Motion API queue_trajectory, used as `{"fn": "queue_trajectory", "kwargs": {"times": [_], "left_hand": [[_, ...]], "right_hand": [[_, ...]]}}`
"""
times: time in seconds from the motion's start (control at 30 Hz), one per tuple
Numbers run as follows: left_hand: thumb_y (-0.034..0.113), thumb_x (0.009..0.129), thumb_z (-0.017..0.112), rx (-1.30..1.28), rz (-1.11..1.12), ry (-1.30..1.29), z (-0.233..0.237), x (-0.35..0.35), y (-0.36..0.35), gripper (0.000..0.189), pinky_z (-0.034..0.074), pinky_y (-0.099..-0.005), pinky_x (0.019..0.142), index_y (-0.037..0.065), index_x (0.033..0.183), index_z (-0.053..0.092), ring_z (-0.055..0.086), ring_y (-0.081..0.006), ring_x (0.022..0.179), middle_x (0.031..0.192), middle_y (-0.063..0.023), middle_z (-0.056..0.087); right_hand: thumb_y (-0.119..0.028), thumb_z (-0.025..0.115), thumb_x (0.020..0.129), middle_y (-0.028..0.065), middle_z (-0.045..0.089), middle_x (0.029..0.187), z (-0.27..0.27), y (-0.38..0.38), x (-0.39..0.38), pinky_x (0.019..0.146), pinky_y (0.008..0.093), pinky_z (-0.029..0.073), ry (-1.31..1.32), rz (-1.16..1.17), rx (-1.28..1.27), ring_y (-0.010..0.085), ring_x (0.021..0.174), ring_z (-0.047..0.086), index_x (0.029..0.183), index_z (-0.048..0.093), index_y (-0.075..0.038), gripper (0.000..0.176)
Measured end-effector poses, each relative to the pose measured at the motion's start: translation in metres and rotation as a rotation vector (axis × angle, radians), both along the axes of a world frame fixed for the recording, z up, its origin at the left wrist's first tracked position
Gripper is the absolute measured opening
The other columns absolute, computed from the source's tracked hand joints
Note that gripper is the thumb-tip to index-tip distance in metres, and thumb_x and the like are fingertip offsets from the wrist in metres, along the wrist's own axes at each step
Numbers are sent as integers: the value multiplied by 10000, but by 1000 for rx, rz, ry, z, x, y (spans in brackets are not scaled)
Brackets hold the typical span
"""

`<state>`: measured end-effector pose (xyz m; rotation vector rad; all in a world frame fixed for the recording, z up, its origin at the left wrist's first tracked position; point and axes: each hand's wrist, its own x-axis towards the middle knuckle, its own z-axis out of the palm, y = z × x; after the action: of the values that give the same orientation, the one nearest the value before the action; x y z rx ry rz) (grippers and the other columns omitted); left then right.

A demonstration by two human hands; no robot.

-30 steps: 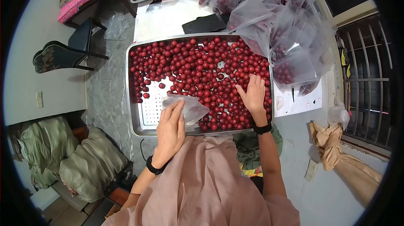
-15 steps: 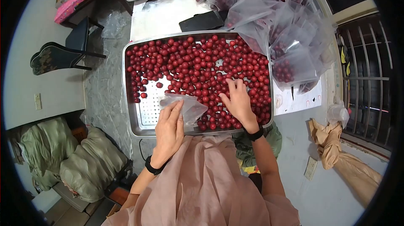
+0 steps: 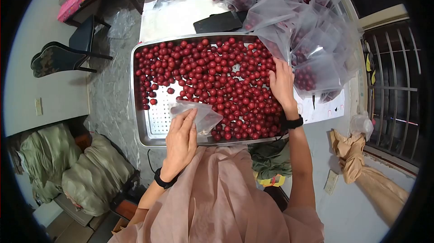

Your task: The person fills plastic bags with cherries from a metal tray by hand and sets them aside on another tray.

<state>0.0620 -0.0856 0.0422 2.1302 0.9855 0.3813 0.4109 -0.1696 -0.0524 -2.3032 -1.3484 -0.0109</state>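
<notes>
**Asker:** What is your left hand [image 3: 181,145] doing?

**Me:** It holds a small clear bag [image 3: 202,115]. My fingers lie along the top with the plastic pinched under them. The bag sits over the near part of the tray [image 3: 153,130], where the holed metal bottom shows bare. Its far end touches the edge of the fruit.

**Asker:** And the fruit?

**Me:** Small round red fruit [image 3: 212,73], heaped across most of the tray from the far rim to the near right corner. A few lie loose by the left wall.

**Asker:** Your right hand [image 3: 281,83]?

**Me:** It lies palm down on the fruit at the tray's right edge, with the fingers together and pointing away from me. I cannot tell whether any fruit is gripped under it. There is a black band on that wrist and one on the left.

**Asker:** What is around the tray?

**Me:** Filled bags [image 3: 312,64] of the same fruit are piled just beside my right hand and along the far side of the table [image 3: 174,16]. A flat black thing [image 3: 220,22] lies behind the tray. On the floor to the left are a dark chair [image 3: 61,57] and some green sacks [image 3: 68,170].
</notes>
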Motion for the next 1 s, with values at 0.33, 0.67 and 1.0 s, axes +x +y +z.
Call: {"fn": "queue_trajectory", "kwargs": {"times": [0.33, 0.67, 1.0], "left_hand": [[14, 953, 519, -35, 28, 9, -2, -2, 1, 413, 492, -443, 940, 11, 1359, 597, 588, -377, 1104, 1278, -191, 606], [20, 955, 523, -27, 24, 7, -3, -1, 3, 419, 490, -441, 952, 14, 1368, 590, 583, -378, 1117, 1285, -192, 604], [38, 960, 524, -20, 3, 21, -3, 1, 4, 411, 489, -440, 956, 18, 1365, 595, 584, -372, 1129, 1289, -186, 606]], "right_hand": [[-171, 560, 965, 311, 600, 1219, -35, 39, 67, 1011, 537, 424, 0, -56, -177, 498, 1129, 544, 1361, 522, 15, 439], [-328, 692, 874, 261, 644, 1154, -29, 45, 34, 910, 563, 480, -111, 13, -247, 450, 1057, 620, 1273, 601, -84, 477], [-156, 706, 870, 167, 553, 1204, -18, 30, -10, 920, 494, 489, 9, 139, -152, 380, 1133, 525, 1278, 582, -117, 429]]}}
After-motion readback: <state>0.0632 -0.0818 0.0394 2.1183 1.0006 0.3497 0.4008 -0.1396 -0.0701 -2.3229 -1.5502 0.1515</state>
